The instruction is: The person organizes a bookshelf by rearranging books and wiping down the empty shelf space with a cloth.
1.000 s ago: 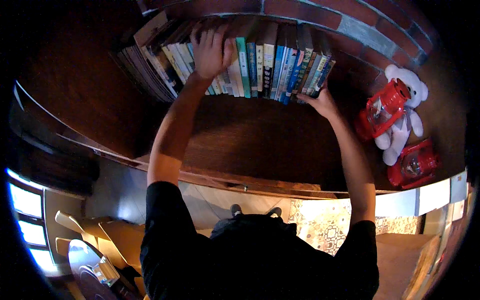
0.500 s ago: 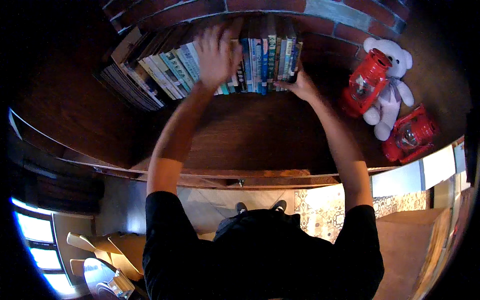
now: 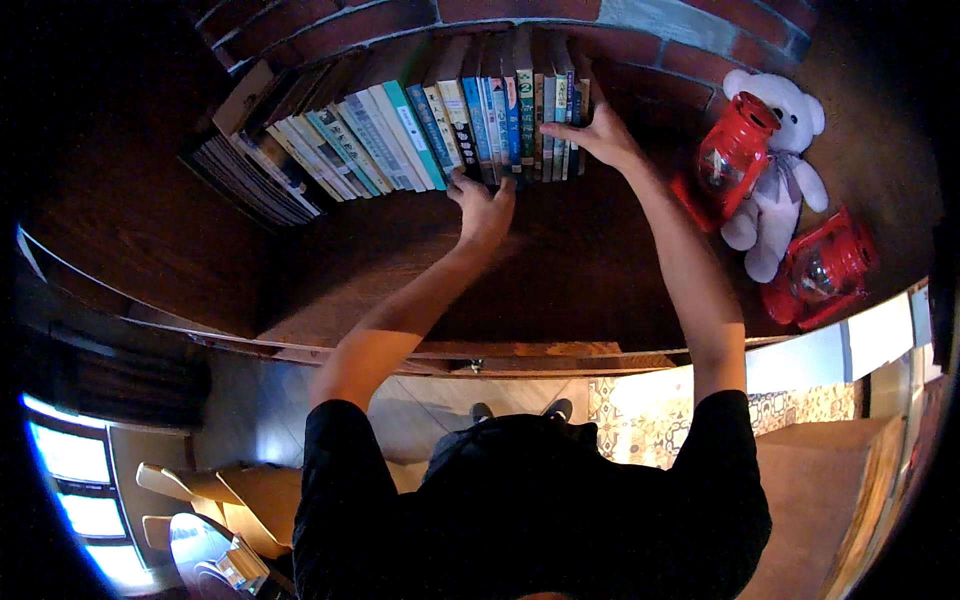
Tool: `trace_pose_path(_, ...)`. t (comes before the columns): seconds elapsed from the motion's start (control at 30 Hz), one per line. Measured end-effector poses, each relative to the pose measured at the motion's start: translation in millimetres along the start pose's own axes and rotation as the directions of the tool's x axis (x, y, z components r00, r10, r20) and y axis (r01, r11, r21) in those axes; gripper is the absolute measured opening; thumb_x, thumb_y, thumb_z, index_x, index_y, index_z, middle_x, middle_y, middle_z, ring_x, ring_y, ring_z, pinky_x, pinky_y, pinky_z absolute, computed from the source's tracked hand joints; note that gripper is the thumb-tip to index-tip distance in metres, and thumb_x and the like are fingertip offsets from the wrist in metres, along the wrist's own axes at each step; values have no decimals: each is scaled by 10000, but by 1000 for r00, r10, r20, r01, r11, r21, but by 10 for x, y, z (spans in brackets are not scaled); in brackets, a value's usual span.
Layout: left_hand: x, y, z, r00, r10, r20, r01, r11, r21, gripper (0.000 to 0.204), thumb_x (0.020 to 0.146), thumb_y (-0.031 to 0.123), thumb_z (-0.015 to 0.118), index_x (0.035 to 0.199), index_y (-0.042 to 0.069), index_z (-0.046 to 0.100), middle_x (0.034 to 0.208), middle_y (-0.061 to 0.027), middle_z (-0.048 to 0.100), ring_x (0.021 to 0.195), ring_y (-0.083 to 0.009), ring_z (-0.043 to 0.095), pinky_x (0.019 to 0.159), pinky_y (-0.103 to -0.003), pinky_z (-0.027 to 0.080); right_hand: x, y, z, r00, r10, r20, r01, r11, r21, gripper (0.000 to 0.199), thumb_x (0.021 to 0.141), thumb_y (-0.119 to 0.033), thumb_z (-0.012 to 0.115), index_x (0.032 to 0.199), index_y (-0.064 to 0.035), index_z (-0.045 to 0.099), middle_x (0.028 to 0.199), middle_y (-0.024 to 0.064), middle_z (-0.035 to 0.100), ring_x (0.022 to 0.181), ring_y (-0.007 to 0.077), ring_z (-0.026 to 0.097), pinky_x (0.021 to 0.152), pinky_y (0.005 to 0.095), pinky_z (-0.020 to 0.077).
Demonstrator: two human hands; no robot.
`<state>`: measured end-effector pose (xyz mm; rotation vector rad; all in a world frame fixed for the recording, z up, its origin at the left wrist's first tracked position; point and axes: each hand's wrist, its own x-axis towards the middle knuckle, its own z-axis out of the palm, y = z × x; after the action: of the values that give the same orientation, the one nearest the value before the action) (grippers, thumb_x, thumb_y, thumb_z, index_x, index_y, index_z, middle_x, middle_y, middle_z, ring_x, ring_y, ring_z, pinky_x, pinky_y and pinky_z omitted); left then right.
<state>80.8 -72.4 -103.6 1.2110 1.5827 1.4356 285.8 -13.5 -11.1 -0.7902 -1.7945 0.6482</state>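
The row of books (image 3: 420, 125) stood along the wooden shelf's (image 3: 560, 270) back edge. The left hand (image 3: 485, 210) pinched the lower spines with curled fingers; the right hand (image 3: 600, 135) braced the row's right end, fingers spread flat. Squaring the row seemingly needed even pressure next.

The books (image 3: 440, 125) show teal, blue, green and cream spines against a red brick wall (image 3: 400, 20). Two red lanterns (image 3: 735, 160) flank a white teddy bear (image 3: 785, 170) on the dark brown wooden shelf (image 3: 560, 280).

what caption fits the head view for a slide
Left hand and right hand steady a row of books on a wooden shelf.
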Motion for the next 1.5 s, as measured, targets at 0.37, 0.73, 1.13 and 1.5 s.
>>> trace_pose_path(0.37,-198,324,39,764,646,-9,-589,702,399,939,750,247,740,1401,-75,144,1339,-338,296,1228,-486,344,1038,-534,307,-101,262,-5,997,73,5,-73,997,-38,1041,648,-353,877,1444,-60,272,1367,153,474,1257,268,469,1051,406,383)
trace_pose_path(0.73,623,963,230,98,966,240,-719,-98,688,610,827,428,595,1351,139,477,1359,-205,416,1294,-365,383,1055,-688,143,-218,530,98,980,-181,86,198,938,-286,1164,617,-286,899,1483,-41,162,1484,158,313,1346,272,360,1093,386,331)
trace_pose_path(1.13,749,1477,-35,15,968,250,-661,-178,729,465,862,336,622,1203,29,552,1126,-163,542,1080,-358,500,993,-620,309,-293,154,290,990,-120,-71,121,993,10,987,626,-219,896,1388,-20,302,1308,122,491,1199,232,491,1027,372,399)
trace_pose_path(1.5,636,1532,-342,-69,967,244,-641,-230,732,324,882,254,573,1110,24,573,1031,-167,541,995,-345,507,916,-564,348,-362,456,363,987,-6,-163,20,997,79,1070,613,-290,901,1416,-25,245,1316,151,511,1219,277,500,1048,398,385)
